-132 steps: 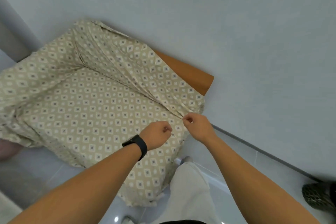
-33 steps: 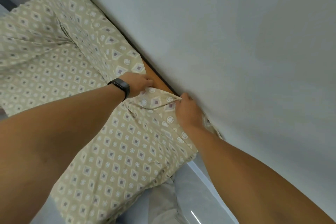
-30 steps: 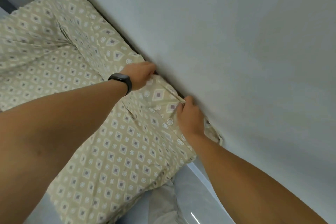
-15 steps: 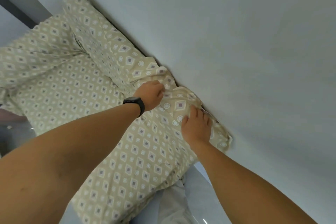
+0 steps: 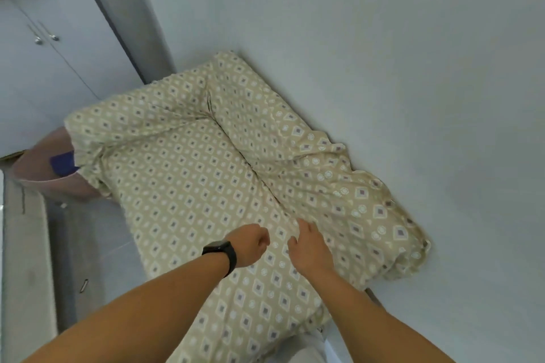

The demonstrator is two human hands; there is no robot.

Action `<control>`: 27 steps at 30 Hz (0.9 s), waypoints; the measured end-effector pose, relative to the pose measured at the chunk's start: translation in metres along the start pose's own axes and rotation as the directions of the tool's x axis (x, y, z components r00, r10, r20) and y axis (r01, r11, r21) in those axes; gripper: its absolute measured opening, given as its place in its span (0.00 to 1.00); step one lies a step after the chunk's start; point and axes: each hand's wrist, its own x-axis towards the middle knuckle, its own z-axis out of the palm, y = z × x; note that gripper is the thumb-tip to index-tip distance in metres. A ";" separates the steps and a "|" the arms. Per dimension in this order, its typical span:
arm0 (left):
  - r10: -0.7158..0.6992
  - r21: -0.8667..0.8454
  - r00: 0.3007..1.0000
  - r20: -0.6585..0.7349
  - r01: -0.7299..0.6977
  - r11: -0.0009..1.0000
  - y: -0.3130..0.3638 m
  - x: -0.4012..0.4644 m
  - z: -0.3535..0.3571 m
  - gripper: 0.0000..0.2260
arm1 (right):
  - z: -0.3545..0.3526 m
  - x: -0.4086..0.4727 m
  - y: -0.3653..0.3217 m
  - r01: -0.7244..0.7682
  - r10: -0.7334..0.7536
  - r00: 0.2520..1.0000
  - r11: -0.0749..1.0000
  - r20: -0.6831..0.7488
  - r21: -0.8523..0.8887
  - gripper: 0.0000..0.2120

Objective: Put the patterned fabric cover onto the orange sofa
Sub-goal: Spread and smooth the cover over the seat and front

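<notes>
Both hands have come off the backrest: the left hand (image 5: 249, 244) hovers fisted, holding nothing, the right hand (image 5: 308, 243) relaxed, over the patterned cover (image 5: 206, 174) now hiding the whole sofa.

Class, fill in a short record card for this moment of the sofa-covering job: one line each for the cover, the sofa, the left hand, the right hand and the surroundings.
cover: beige fabric cover with a diamond pattern, draped over seat, backrest and far armrest; rumpled along the backrest near the wall
sofa: no orange showing; fully hidden under the cover
left hand: left hand, black wristband, fingers curled above the seat; no fabric visibly held
right hand: right hand, fingers on the cover at the seat-back crease
surroundings: pale wall behind; pale cabinet with knobs at far left
</notes>
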 end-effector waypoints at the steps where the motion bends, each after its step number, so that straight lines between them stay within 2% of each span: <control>1: 0.001 -0.024 1.000 -0.004 -0.001 1.000 -0.012 -0.009 0.003 0.12 | 0.010 -0.007 -0.009 0.004 -0.004 1.000 1.000 0.005 0.008 0.25; 6: -0.024 -0.164 0.999 -0.033 0.018 0.986 -0.104 -0.092 -0.003 0.11 | 0.074 -0.080 -0.109 -0.026 0.023 0.999 0.992 0.029 0.124 0.24; 11: -0.041 -0.208 0.995 0.089 0.059 0.976 -0.155 -0.164 0.007 0.08 | 0.113 -0.141 -0.153 -0.036 0.025 0.996 0.993 0.091 0.116 0.23; 16: -0.163 -0.307 0.977 0.138 0.199 0.931 -0.187 -0.196 0.041 0.10 | 0.133 -0.150 -0.156 -0.005 0.021 0.975 0.997 0.223 -0.073 0.20; 19: -0.284 -0.432 0.949 0.134 0.314 0.846 -0.198 -0.197 0.072 0.05 | 0.140 -0.137 -0.156 0.026 0.007 0.962 0.993 0.271 -0.118 0.19; 23: -0.428 -0.528 0.883 0.191 0.460 0.714 -0.212 -0.162 0.134 0.07 | 0.179 -0.098 -0.129 0.098 -0.024 0.934 0.977 0.358 -0.190 0.17; 27: -0.555 -0.528 0.785 0.277 0.607 0.594 -0.231 -0.122 0.227 0.16 | 0.251 -0.051 -0.077 0.161 -0.007 0.878 0.946 0.478 -0.282 0.17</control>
